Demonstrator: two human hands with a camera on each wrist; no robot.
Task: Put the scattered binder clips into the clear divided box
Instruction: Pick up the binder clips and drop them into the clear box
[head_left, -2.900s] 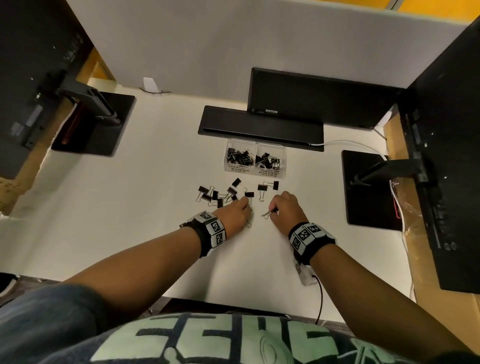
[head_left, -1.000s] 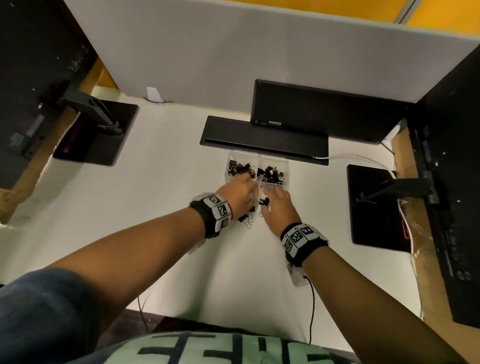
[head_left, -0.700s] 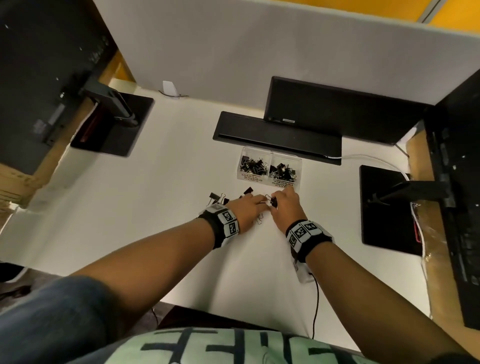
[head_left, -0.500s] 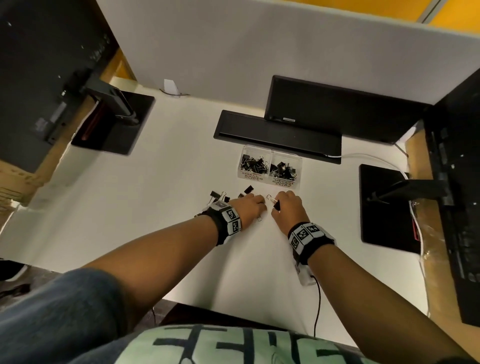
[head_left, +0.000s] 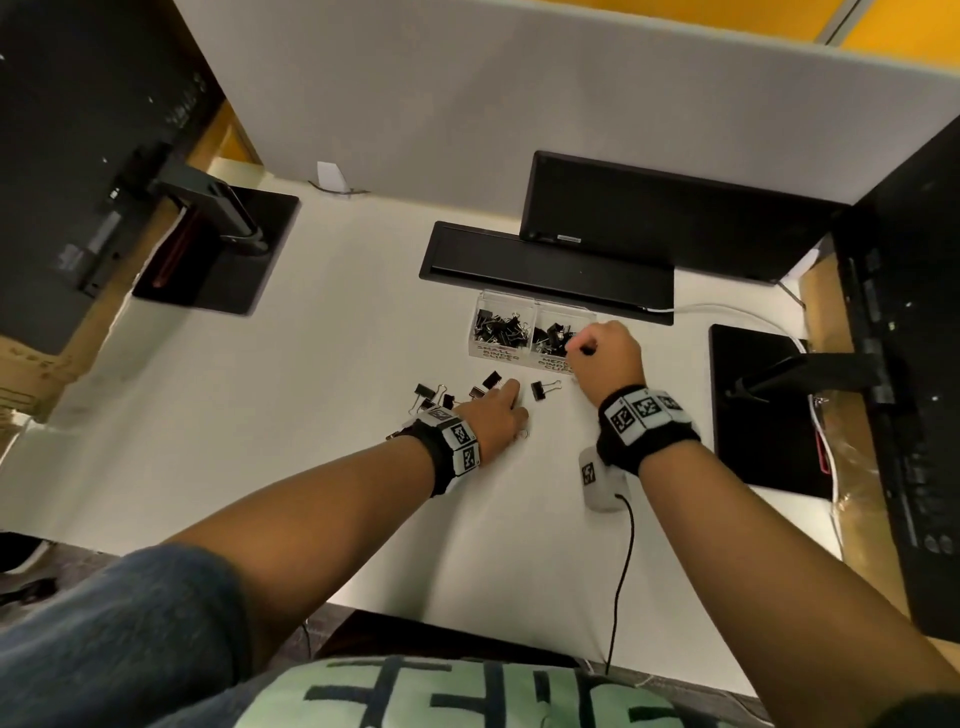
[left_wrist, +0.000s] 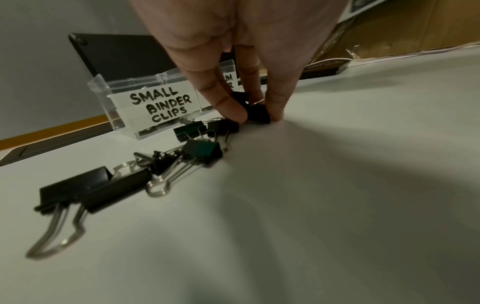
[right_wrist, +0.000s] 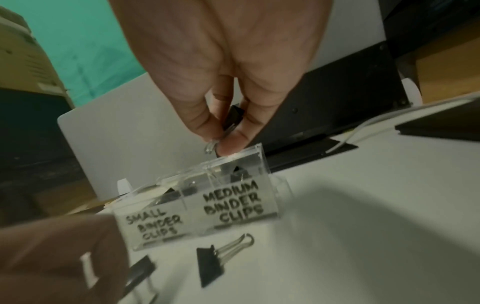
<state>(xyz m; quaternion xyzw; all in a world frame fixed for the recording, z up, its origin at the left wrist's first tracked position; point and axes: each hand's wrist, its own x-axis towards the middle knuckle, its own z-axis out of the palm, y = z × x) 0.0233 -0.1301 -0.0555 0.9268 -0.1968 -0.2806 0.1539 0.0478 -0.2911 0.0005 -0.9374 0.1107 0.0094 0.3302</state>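
Observation:
The clear divided box (head_left: 480, 312) (left_wrist: 109, 96) (right_wrist: 262, 164) stands mid-desk with labels for small and medium binder clips; both compartments hold black clips. My right hand (head_left: 605, 353) (right_wrist: 226, 133) hovers over the medium compartment, pinching a black binder clip (right_wrist: 235, 117) by thumb and finger. My left hand (head_left: 501, 408) (left_wrist: 257, 117) is down on the desk, thumb and fingers pinching a small black clip (left_wrist: 258, 116). Several loose clips (head_left: 434, 392) (left_wrist: 202, 150) lie left of it. One more clip (head_left: 543, 388) (right_wrist: 210, 265) lies between the hands.
A black keyboard-like bar (head_left: 545, 270) and a monitor (head_left: 665, 213) sit just behind the box. Black monitor bases (head_left: 218, 260) (head_left: 763, 415) stand at left and right. A white cable (head_left: 727, 312) runs at back right. A grey partition (head_left: 519, 93) closes the back.
My right hand has lifted a clip from the desk and carried it forward over the medium compartment. My left hand stayed down among the loose clips and closed on one.

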